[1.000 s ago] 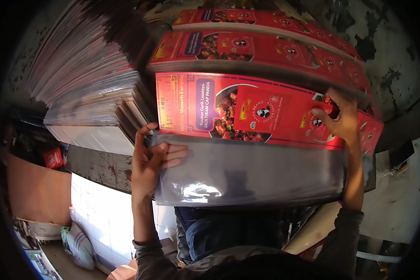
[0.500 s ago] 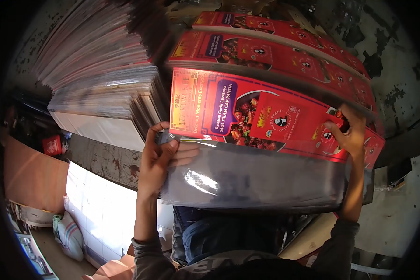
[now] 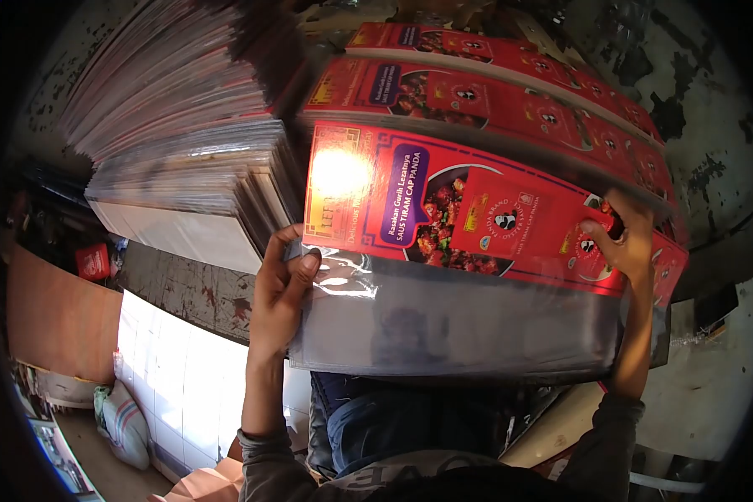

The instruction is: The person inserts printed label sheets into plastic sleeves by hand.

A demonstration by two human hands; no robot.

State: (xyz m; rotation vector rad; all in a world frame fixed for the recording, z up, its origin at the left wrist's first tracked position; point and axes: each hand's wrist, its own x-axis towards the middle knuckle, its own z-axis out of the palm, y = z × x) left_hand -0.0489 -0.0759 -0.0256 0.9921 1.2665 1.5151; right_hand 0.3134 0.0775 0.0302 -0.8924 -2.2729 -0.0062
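Note:
A long red printed card (image 3: pixel 494 222) with pictures of food and a panda logo lies across the front, tilted down to the right. Below it spreads a clear, glossy plastic sleeve (image 3: pixel 460 322), overlapping the card's lower edge. My left hand (image 3: pixel 280 293) pinches the sleeve's upper left corner beside the card's end, thumb on top and the other fingers partly hidden. At the card's right end, my right hand (image 3: pixel 632 238) grips it with the thumb on its face and fingers over the far edge. Whether the card sits inside the sleeve, I cannot tell.
Behind are more rows of red printed cards (image 3: pixel 443 92). To the left stand a stack of plastic-covered sheets (image 3: pixel 192 167) and a fanned pile (image 3: pixel 159 75). A white sack (image 3: pixel 125 427) lies on the floor at lower left.
The card has tilted slightly, and a bright glare now covers its left end. My left fingers, seen through the plastic before, are now mostly hidden. My right hand has hardly moved.

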